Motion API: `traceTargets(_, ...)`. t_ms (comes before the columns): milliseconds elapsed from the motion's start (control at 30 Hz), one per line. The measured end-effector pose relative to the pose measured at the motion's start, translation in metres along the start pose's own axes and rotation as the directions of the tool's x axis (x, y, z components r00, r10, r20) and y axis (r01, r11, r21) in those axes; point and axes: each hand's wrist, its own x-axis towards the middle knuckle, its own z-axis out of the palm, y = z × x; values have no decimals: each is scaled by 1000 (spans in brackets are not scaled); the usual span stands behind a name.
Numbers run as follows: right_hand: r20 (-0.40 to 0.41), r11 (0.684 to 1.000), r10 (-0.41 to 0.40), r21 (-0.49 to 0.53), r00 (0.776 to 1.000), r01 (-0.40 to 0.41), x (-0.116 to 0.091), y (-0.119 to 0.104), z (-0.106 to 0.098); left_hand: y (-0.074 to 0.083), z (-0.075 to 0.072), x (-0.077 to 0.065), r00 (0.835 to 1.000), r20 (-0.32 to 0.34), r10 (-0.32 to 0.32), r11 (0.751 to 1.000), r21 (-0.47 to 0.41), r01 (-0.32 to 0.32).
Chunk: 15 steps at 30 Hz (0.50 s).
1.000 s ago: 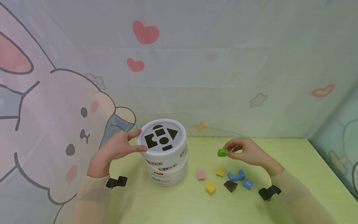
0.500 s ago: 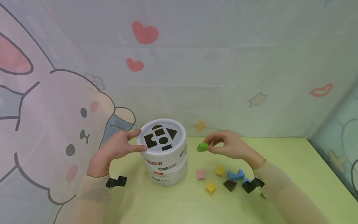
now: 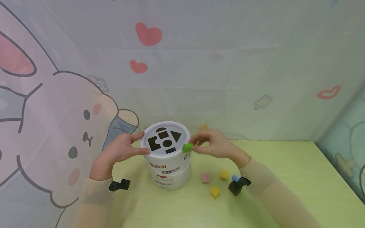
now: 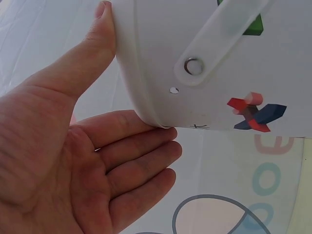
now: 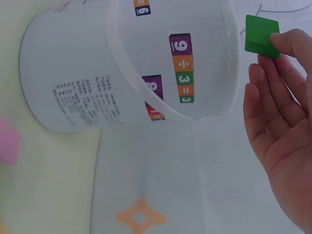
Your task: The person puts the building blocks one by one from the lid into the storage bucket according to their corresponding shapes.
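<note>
In the head view a white bucket [image 3: 171, 172] stands upright, its lid [image 3: 177, 145] cut with several dark shaped holes. My left hand [image 3: 119, 148] rests on the bucket's left side, thumb and index finger touching the rim; in the left wrist view its fingers [image 4: 141, 168] lie fairly straight. My right hand [image 3: 215, 144] pinches a green block [image 3: 187, 148] between thumb and fingertips, at the lid's right edge. The right wrist view has that green block [image 5: 262, 36] just off the lid's rim, its other fingers loosely bent.
On the light green table [image 3: 159, 209] right of the bucket lie a pink block [image 3: 205, 178], a yellow block [image 3: 224, 174], another yellow block [image 3: 215, 192] and a dark block [image 3: 234, 189]. A blue block [image 3: 235, 178] is partly hidden by the right wrist camera [image 3: 244, 181]. A printed cloth hangs behind.
My right hand has carried the green block leftward, from above the loose blocks to the lid's right edge. My left hand and the bucket have stayed put.
</note>
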Motion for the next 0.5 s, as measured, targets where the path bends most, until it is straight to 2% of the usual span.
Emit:
traceTargets(200, 10, 1000, -2, 15, 1000, 1, 18, -7, 5, -2, -1, 1, 1000, -3, 9, 1000, 3, -9)
traceTargets(500, 29, 999, 25, -31, 999, -24, 37, -12, 12, -3, -3, 0, 1000, 3, 4, 1000, 11, -4)
